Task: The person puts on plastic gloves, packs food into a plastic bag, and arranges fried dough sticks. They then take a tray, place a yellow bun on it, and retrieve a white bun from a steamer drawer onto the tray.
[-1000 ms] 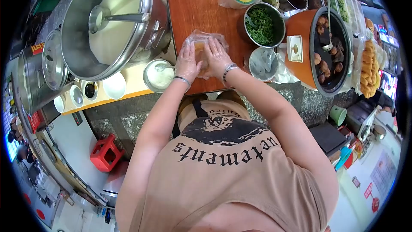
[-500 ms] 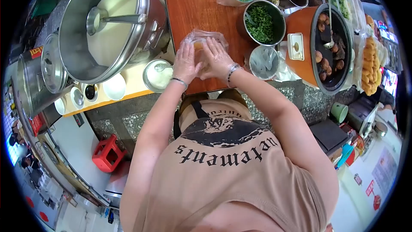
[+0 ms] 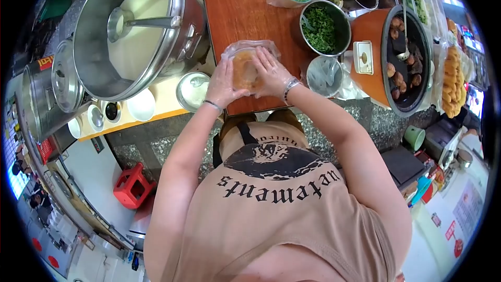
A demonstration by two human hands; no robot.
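A round, orange-brown bowl point(image 3: 243, 72) wrapped in a clear plastic bag point(image 3: 261, 45) stands near the front edge of the reddish-brown table point(image 3: 237, 5). My left hand point(image 3: 225, 84) cups its left side, with the fingers pointing away from me and the thumb at the near rim. On the other side my right hand point(image 3: 270, 73) presses against the bowl, its fingers stretched over the far right rim. Both hands wear thin clear gloves. A small metal bowl of white stuff point(image 3: 193, 92) sits just left of my left hand.
To the left stands a big steel pot point(image 3: 182, 47) of pale liquid, with a ladle point(image 3: 151, 22). Chopped greens in a metal container point(image 3: 348, 34), a bag-lined container point(image 3: 324, 77) and an orange cooker point(image 3: 373, 36) with brown eggs are on the right. A red stool point(image 3: 133, 185) stands below left.
My hands have spread apart from over the plastic to the two sides of the bowl, and more of its orange-brown surface shows. The whole view has shifted slightly.
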